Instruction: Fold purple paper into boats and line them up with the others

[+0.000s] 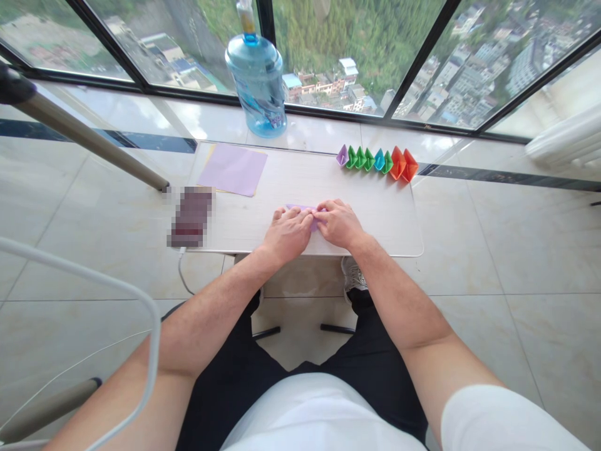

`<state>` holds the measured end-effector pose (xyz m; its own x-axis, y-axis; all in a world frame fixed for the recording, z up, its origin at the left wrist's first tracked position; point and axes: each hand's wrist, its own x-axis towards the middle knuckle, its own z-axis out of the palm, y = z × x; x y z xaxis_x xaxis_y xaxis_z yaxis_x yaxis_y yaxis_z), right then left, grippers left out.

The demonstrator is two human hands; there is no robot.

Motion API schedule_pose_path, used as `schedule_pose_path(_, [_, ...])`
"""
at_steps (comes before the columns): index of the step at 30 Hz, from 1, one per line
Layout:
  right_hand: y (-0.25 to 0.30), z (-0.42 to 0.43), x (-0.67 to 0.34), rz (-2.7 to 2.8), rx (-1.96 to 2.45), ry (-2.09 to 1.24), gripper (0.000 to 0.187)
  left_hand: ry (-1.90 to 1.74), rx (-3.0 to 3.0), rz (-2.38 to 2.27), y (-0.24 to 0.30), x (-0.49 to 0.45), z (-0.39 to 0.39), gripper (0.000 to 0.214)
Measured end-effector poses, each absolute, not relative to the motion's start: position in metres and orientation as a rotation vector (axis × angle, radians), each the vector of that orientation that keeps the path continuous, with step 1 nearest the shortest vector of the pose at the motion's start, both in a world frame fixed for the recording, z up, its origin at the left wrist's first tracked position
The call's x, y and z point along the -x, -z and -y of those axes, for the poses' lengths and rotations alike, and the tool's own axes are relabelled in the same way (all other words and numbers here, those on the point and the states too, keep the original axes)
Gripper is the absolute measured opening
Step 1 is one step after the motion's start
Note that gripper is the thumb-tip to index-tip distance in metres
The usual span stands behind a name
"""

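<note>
At the table's (375,207) near edge, the left hand (287,233) lies flat, pressing the purple paper (298,207). The right hand (339,222) curls onto it, pinching or pressing, I cannot tell. Uneven pressure would likely skew the crease. The paper's long axis runs left-right, a tip pointing left. Paper boats (378,160) line the table's far right.

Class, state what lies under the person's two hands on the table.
A purple paper, flat on the table, lies under the left hand and right hand. Only its far edge shows; the hands cover the rest, hiding its shape.
</note>
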<state>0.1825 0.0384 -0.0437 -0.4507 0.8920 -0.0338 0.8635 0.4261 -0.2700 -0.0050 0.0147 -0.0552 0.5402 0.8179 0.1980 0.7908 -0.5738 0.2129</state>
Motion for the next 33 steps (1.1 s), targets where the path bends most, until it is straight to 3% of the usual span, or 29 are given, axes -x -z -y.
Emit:
schedule_pose_path(21, [0.044, -0.038, -0.182, 2.558, 1.592, -0.351, 0.035, -0.379, -2.664, -1.471, 0.065, 0.002, -0.008, 0.045])
schedule_pose_path(27, [0.036, -0.035, -0.179, 2.606, 1.634, -0.345, 0.049, -0.398, -2.629, -1.494, 0.066, -0.001, -0.007, 0.043])
schedule_pose_path(33, [0.033, -0.032, -0.176, 2.646, 1.664, -0.313, 0.048, -0.318, -2.626, -1.557, 0.062, -0.005, -0.003, 0.047])
